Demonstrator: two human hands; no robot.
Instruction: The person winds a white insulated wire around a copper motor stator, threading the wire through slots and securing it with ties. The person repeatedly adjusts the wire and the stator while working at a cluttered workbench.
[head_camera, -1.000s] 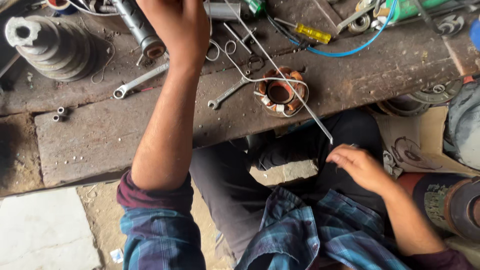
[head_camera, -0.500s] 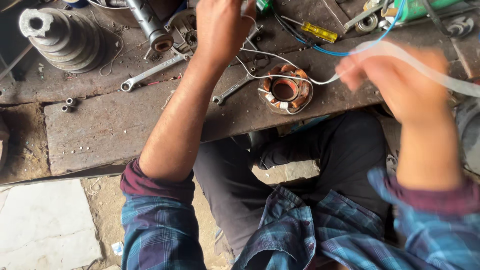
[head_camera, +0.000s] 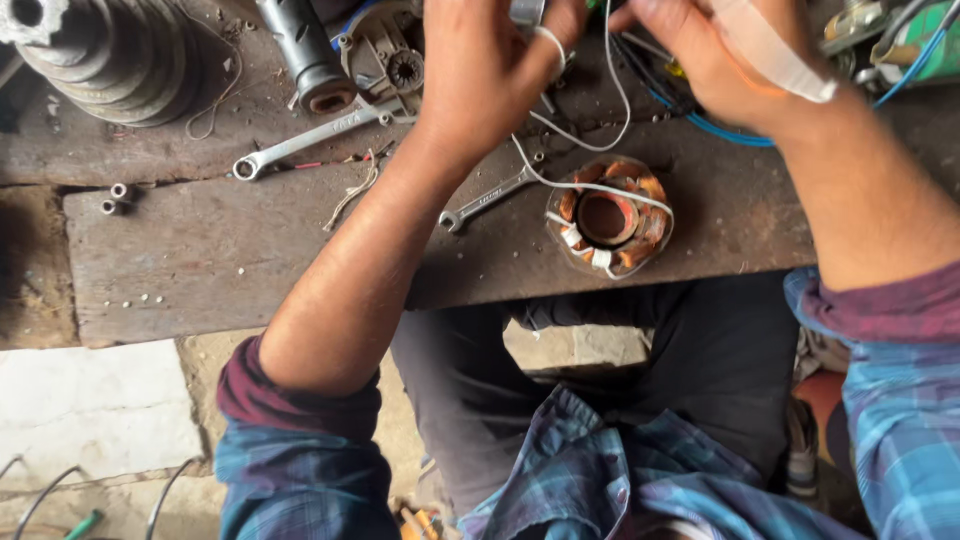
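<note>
A round copper-wound motor coil (head_camera: 608, 217) lies on the worn wooden bench (head_camera: 200, 250), white lead wires (head_camera: 585, 140) rising from it to my hands. My left hand (head_camera: 490, 70) is above and left of the coil, fingers pinched on a white wire end at the top edge. My right hand (head_camera: 720, 60) is close beside it, holding a pale flat sleeve strip (head_camera: 775, 55) that sticks out to the right. Both hands meet near the top of the view, above the coil.
Two spanners (head_camera: 310, 140) (head_camera: 490, 200) lie on the bench left of the coil. A stepped grey pulley (head_camera: 110, 55) stands at far left, a metal shaft (head_camera: 300, 50) beside it. Blue cable (head_camera: 720, 135) and small nuts (head_camera: 115, 195) also lie there.
My right hand has risen from my lap up to the bench, carrying the pale strip, and now meets my left hand. The view has moved closer.
</note>
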